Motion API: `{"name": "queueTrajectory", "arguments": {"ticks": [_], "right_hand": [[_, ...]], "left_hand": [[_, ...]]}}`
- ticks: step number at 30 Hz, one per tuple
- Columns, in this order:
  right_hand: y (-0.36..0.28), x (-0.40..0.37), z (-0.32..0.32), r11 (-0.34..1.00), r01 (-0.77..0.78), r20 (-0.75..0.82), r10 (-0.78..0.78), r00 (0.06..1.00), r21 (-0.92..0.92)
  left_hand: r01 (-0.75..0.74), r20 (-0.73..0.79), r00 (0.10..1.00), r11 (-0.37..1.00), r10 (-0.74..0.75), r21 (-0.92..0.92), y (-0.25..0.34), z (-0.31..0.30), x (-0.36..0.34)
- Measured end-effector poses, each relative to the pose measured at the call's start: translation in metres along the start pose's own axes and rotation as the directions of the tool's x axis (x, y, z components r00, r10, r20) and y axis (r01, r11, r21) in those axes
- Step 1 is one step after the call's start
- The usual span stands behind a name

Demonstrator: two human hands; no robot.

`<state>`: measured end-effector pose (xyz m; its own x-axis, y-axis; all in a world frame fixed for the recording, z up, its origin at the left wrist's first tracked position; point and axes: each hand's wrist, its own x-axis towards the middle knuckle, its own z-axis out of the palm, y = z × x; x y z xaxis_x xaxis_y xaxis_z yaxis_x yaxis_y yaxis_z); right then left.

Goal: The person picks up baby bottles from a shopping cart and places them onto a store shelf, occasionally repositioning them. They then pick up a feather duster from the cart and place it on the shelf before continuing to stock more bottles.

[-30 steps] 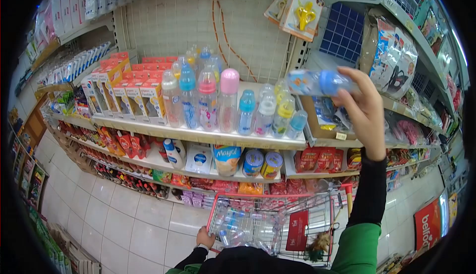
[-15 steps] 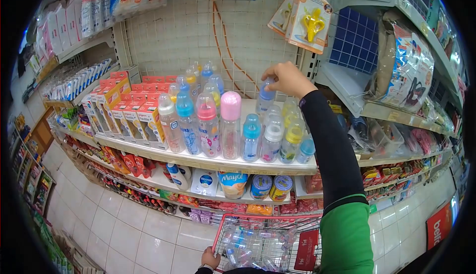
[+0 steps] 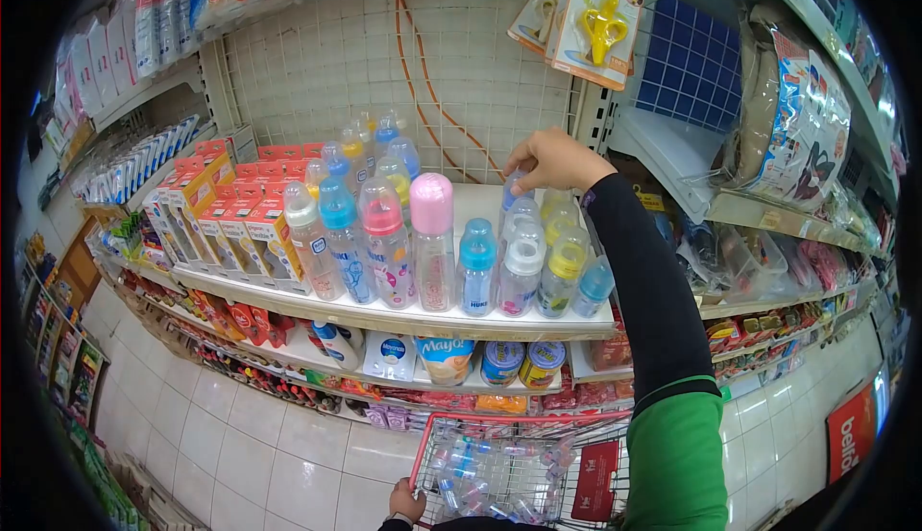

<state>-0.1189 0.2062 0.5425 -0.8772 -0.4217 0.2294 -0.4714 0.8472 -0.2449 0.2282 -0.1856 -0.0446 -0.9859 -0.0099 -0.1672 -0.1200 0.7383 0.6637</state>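
My right hand (image 3: 559, 159) reaches to the back of the shelf, its fingers closed around the top of a blue-topped baby bottle (image 3: 509, 191). Other bottles partly hide that bottle's lower part. In front of it stand a clear-capped bottle (image 3: 523, 260), a yellow-ringed bottle (image 3: 564, 272) and a small teal-capped bottle (image 3: 594, 286). A blue-capped bottle (image 3: 476, 267) is just left of these. Low in the view, my left hand (image 3: 407, 500) is wrapped around the side rim of a shopping cart (image 3: 519, 417). Several clear bottles (image 3: 469, 469) lie in the cart.
Left on the same shelf are a tall pink-capped bottle (image 3: 432, 243), more bottles and orange-and-white boxes (image 3: 274, 238). Carded yellow teethers (image 3: 602, 27) hang above my right arm. A side shelf (image 3: 663, 161) juts out at right. Tubs (image 3: 502, 363) stand below.
My right hand has moved slightly lower with the blue-topped bottle, which now sits more hidden behind the front bottles. The view has shifted a little. My left hand stays on the cart.
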Motion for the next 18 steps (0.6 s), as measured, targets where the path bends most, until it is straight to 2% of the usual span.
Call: {"name": "queueTrajectory", "arguments": {"ticks": [8, 18], "right_hand": [[0.0061, -0.0026, 0.0067, 0.999, 0.027, -0.014, -0.027, 1.000, 0.029], [0.0058, -0.0074, 0.0078, 0.999, 0.024, -0.032, -0.024, 0.999, 0.025]], "left_hand": [[-0.024, -0.065, 0.998, 0.999, 0.025, 0.021, -0.0075, 0.0072, 0.0005], [-0.030, -0.042, 0.999, 0.999, 0.029, -0.026, -0.0081, 0.0063, 0.0003]]}}
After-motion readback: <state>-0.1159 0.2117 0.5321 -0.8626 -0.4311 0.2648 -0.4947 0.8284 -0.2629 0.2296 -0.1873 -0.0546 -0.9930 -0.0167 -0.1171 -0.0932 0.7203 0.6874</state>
